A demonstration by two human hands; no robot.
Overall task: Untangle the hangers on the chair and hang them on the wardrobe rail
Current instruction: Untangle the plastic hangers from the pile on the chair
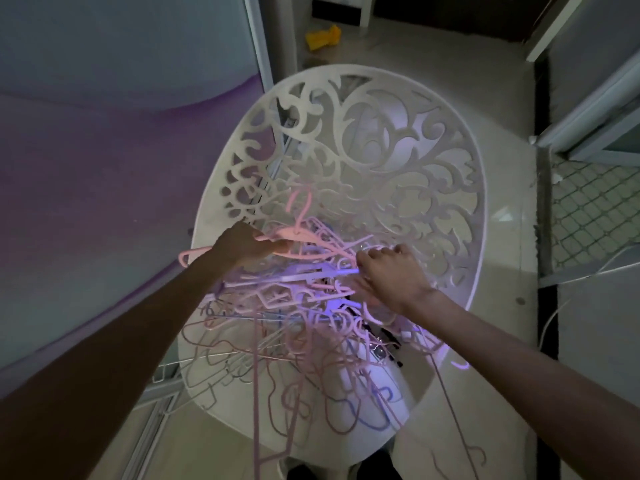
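A white chair (363,140) with a cut-out scroll pattern in its back stands below me. On its seat lies a tangled heap of pink, lilac and blue hangers (304,327). My left hand (247,242) grips a pink hanger (304,237) at the top of the heap, its hook pointing up toward the chair back. My right hand (389,271) is in the heap on the right, fingers curled round a lilac hanger bar (304,276). Several hangers spill over the seat's front edge. No wardrobe rail is in view.
A purple and pale wardrobe door (104,168) fills the left side, with its sliding track (149,434) on the floor. A yellow bag (323,37) lies on the floor behind the chair. At the right are a door frame (588,133), patterned floor tiles and a white cable (554,313).
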